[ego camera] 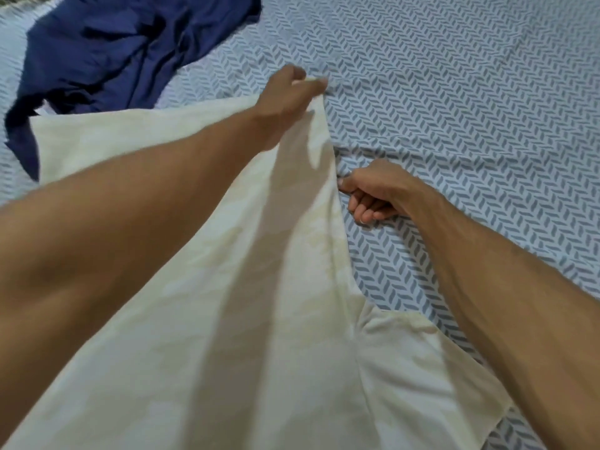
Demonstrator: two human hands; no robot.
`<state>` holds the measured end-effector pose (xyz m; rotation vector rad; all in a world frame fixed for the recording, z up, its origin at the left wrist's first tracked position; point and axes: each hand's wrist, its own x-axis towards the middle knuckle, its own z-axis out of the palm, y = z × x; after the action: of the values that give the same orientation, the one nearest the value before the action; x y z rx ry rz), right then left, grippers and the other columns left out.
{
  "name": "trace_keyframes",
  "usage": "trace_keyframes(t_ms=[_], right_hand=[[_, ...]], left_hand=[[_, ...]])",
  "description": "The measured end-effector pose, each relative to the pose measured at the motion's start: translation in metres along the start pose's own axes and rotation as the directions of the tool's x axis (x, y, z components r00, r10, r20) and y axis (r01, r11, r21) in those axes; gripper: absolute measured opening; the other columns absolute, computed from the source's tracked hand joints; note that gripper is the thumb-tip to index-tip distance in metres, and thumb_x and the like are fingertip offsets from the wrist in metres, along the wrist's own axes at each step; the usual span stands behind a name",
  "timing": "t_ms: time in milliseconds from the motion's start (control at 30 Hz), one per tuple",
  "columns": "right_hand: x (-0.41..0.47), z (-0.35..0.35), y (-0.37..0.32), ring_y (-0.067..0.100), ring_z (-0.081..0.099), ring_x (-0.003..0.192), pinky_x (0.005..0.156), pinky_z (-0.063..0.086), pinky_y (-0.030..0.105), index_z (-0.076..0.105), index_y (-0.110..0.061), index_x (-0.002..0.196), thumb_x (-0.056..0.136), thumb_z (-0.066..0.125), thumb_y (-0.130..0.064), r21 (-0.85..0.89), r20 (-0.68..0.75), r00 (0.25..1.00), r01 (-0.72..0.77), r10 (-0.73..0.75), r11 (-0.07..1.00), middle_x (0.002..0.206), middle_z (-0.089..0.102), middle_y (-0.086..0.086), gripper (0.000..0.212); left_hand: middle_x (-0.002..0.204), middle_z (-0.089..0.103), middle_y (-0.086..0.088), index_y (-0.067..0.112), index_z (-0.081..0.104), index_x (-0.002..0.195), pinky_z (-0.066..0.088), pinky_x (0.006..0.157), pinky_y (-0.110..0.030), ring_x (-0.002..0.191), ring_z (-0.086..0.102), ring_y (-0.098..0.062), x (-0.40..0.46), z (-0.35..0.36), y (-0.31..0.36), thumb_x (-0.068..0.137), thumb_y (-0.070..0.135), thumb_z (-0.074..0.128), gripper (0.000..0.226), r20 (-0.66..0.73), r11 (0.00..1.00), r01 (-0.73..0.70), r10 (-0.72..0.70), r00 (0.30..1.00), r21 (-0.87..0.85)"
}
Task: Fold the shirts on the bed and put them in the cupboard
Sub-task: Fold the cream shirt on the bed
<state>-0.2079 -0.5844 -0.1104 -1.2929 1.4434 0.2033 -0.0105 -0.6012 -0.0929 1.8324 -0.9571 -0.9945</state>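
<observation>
A cream shirt [227,319] with a faint pale pattern lies spread across the bed, its sleeve pointing to the lower right. My left hand [289,95] reaches far forward and grips the shirt's far right corner, lifting that edge off the sheet. My right hand [373,190] sits at the shirt's right edge about midway along, fingers curled, pinching the edge of the fabric. A crumpled navy blue shirt [123,43] lies at the far left of the bed, partly under the cream shirt's far corner.
The bed is covered with a light blue sheet [454,108] printed with a grey herringbone leaf pattern. It stretches bare to the right and far side of the cream shirt.
</observation>
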Motion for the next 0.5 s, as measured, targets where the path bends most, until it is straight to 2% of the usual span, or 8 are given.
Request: trace_keyframes(t_ms=[67, 133, 167, 233, 300, 367, 433, 500], right_hand=[[-0.002, 0.006, -0.002, 0.017, 0.054, 0.041, 0.041, 0.04, 0.021, 0.064, -0.001, 0.078, 0.1, 0.061, -0.033, 0.033, -0.033, 0.999, 0.014, -0.012, 0.999, 0.056, 0.063, 0.012, 0.039], [-0.009, 0.014, -0.003, 0.018, 0.052, 0.037, 0.038, 0.039, 0.019, 0.061, -0.001, 0.076, 0.1, 0.06, -0.031, 0.01, -0.087, 0.996, 0.009, -0.008, 1.0, 0.052, 0.06, 0.012, 0.039], [-0.009, 0.016, -0.004, 0.018, 0.051, 0.035, 0.037, 0.039, 0.017, 0.06, -0.001, 0.075, 0.1, 0.06, -0.03, 0.0, -0.114, 0.993, -0.005, 0.005, 1.0, 0.051, 0.058, 0.012, 0.038], [-0.02, 0.024, -0.013, 0.02, 0.058, 0.037, 0.041, 0.047, 0.02, 0.066, 0.002, 0.079, 0.092, 0.066, -0.031, -0.027, -0.206, 0.978, -0.039, 0.032, 0.999, 0.056, 0.064, 0.015, 0.036], [-0.03, 0.041, -0.032, 0.031, 0.073, 0.069, 0.065, 0.061, 0.039, 0.072, 0.003, 0.094, 0.071, 0.073, -0.035, -0.215, -0.413, 0.911, -0.077, -0.019, 0.974, 0.085, 0.074, 0.022, 0.044], [-0.046, 0.075, -0.067, 0.041, 0.066, 0.109, 0.089, 0.054, 0.049, 0.066, -0.002, 0.115, 0.073, 0.07, -0.026, -0.407, -0.615, 0.747, -0.028, -0.251, 0.913, 0.117, 0.068, 0.024, 0.049], [-0.05, 0.12, -0.112, 0.039, 0.058, 0.123, 0.098, 0.049, 0.045, 0.058, -0.007, 0.129, 0.082, 0.063, -0.018, -0.535, -0.531, 0.665, 0.219, -0.526, 0.816, 0.131, 0.061, 0.02, 0.048], [-0.039, 0.166, -0.158, 0.036, 0.054, 0.127, 0.103, 0.045, 0.04, 0.052, -0.012, 0.137, 0.088, 0.061, -0.017, -0.67, -0.261, 0.683, 0.381, -0.682, 0.638, 0.137, 0.056, 0.016, 0.05]], left_hand=[[0.111, 0.068, -0.001, 0.022, 0.062, 0.122, 0.051, 0.083, -0.03, 0.092, 0.064, -0.017, -0.036, -0.051, -0.021, 0.082, 0.042, 0.071, 0.046, -0.045, 0.936, -0.104, 0.127, 0.991, 0.336], [0.119, 0.068, -0.005, 0.017, 0.064, 0.125, 0.047, 0.093, -0.031, 0.107, 0.064, -0.024, -0.075, -0.107, -0.052, 0.087, 0.034, 0.07, 0.042, -0.089, 0.762, -0.078, 0.175, 0.981, 0.643], [0.123, 0.067, -0.008, 0.014, 0.065, 0.125, 0.045, 0.094, -0.033, 0.112, 0.062, -0.029, -0.092, -0.135, -0.069, 0.087, 0.032, 0.071, 0.042, -0.123, 0.687, -0.001, 0.132, 0.984, 0.727], [0.119, 0.067, -0.013, 0.011, 0.066, 0.118, 0.045, 0.086, -0.034, 0.111, 0.062, -0.037, -0.115, -0.165, -0.098, 0.079, 0.042, 0.078, 0.05, -0.133, 0.54, 0.131, -0.035, 0.99, 0.832], [0.114, 0.066, -0.014, 0.01, 0.064, 0.112, 0.044, 0.078, -0.033, 0.105, 0.063, -0.037, -0.119, -0.172, -0.113, 0.074, 0.051, 0.079, 0.058, -0.046, 0.465, 0.117, -0.162, 0.986, 0.878], [0.104, 0.064, -0.011, 0.012, 0.06, 0.103, 0.048, 0.076, -0.034, 0.097, 0.06, -0.032, -0.113, -0.171, -0.116, 0.076, 0.049, 0.079, 0.05, -0.002, 0.475, 0.081, -0.165, 0.986, 0.876], [0.099, 0.061, -0.009, 0.016, 0.054, 0.093, 0.052, 0.08, -0.036, 0.09, 0.047, -0.026, -0.109, -0.172, -0.12, 0.079, 0.049, 0.076, 0.042, 0.021, 0.494, 0.045, -0.129, 0.991, 0.868], [0.107, 0.063, -0.009, 0.017, 0.053, 0.091, 0.049, 0.085, -0.036, 0.091, 0.046, -0.029, -0.109, -0.176, -0.125, 0.082, 0.051, 0.071, 0.04, 0.082, 0.476, -0.03, -0.09, 0.993, 0.879]])
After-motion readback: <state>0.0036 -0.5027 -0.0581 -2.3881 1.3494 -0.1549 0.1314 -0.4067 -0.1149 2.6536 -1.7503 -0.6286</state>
